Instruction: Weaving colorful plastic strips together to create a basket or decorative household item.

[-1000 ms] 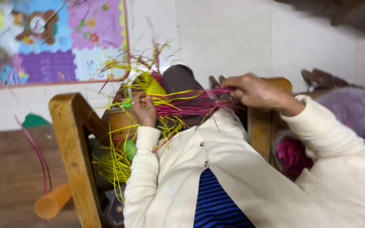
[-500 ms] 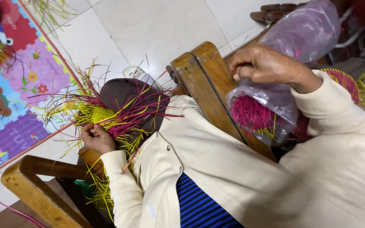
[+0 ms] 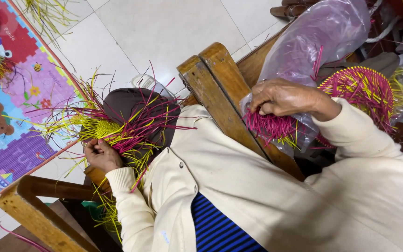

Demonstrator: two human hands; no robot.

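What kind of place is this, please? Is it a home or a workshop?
Probably a room in a home, used for weaving. There is a pale tiled floor, a colourful children's foam play mat and a wooden chair. Both hands work with pink and yellow straw strands.

Magenta and yellow strips (image 3: 131, 130), cream cardigan (image 3: 267, 186), blue-and-black striped shirt (image 3: 220, 231).

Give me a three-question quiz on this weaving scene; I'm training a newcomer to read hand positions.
1. True or false: the right hand is at the clear plastic bag of pink strands.
2. What does the left hand grip?
A. a half-woven piece of yellow and pink strands
B. scissors
C. a cup
3. What colourful thing lies on the tiled floor at the left?

Key:
1. True
2. A
3. A foam puzzle mat
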